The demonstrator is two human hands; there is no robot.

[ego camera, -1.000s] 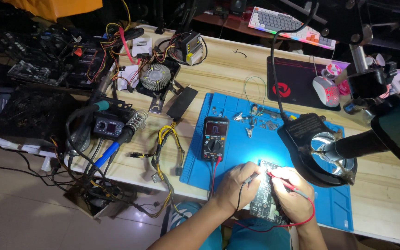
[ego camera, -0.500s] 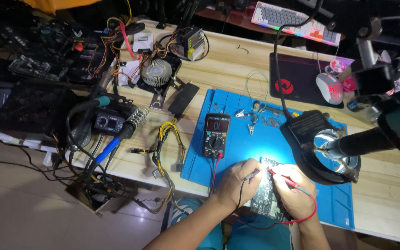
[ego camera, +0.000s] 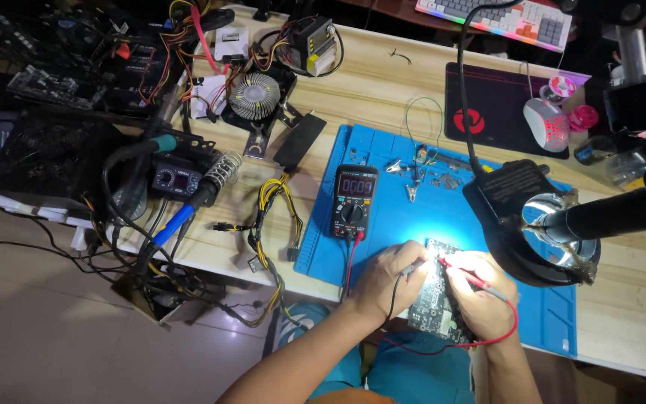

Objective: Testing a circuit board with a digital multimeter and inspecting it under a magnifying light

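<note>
My left hand (ego camera: pixel 386 277) pinches the black probe (ego camera: pixel 415 265), my right hand (ego camera: pixel 480 303) the red probe (ego camera: pixel 463 271), both closed, tips on the stiff, fragile circuit board (ego camera: pixel 435 299) between my hands, which I think is best held by its edges.

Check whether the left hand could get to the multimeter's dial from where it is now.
Probably yes: the left hand sits just below the multimeter on the blue mat, nothing between but the leads. It holds the black probe, though.

Circuit board (ego camera: pixel 437 295) mostly hidden under hands.
</note>
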